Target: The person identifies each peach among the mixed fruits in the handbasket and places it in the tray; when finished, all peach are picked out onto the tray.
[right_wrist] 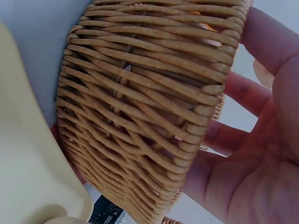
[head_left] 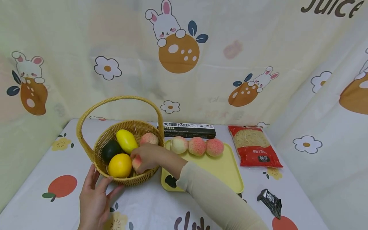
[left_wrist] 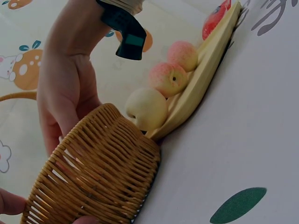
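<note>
A wicker basket (head_left: pixel 135 182) with a tall handle stands at the left of the table. Inside lie a dark green avocado (head_left: pixel 111 150), a yellow oval fruit (head_left: pixel 127 141), a rounder orange-yellow fruit (head_left: pixel 120 166) and a pink peach (head_left: pixel 149 138). My right hand (head_left: pixel 150 157) reaches over the right rim and grips another pink peach (head_left: pixel 136 162), partly covered by the fingers. At the near left rim, my left hand (head_left: pixel 96 196) holds the basket, its fingertips against the wicker. In the right wrist view, the basket wall (right_wrist: pixel 140 102) hides the gripped peach.
Right of the basket lies a yellow tray (head_left: pixel 212 169) with a pale peach (head_left: pixel 179 144) and two pink peaches (head_left: pixel 206 146) along its far side. Behind it is a pasta box (head_left: pixel 189 130). Farther right lie a red noodle bag (head_left: pixel 254 147) and a small black packet (head_left: pixel 270 203).
</note>
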Tool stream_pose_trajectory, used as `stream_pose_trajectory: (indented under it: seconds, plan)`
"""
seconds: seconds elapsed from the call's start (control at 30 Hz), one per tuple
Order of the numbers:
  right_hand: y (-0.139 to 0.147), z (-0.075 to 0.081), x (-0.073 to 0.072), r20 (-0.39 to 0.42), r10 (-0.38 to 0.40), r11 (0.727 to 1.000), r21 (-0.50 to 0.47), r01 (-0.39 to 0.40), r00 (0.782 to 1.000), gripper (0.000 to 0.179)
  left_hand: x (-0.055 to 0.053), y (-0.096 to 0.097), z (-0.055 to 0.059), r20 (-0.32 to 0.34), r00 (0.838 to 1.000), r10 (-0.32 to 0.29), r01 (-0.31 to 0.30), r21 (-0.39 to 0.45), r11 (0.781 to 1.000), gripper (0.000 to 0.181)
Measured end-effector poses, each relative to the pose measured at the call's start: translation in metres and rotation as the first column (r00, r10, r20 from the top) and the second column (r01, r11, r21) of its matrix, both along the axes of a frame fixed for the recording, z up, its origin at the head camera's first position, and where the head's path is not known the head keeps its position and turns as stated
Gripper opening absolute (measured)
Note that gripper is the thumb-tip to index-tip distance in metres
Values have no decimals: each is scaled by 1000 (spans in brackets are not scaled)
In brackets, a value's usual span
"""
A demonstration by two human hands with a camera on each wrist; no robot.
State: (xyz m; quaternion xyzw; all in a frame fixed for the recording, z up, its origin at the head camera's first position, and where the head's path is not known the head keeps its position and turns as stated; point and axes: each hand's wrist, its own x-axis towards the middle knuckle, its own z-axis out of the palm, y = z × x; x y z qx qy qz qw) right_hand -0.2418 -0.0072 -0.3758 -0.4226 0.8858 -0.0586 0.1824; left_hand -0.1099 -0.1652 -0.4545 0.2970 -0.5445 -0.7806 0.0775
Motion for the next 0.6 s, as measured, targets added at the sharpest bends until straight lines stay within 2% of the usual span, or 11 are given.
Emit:
stream_pose_trajectory:
  seconds: [0.33, 0.6]
  plan:
    - [2, -4, 0, -2, -42, 997, -59, 42, 999, 44, -1, 0, 0, 11, 1000, 3, -3, 1, 1000, 90]
    - [17, 2, -3, 31, -86, 975, -204, 91, 996, 52, -1, 0, 0, 4, 1000, 3, -3, 12, 1000, 89]
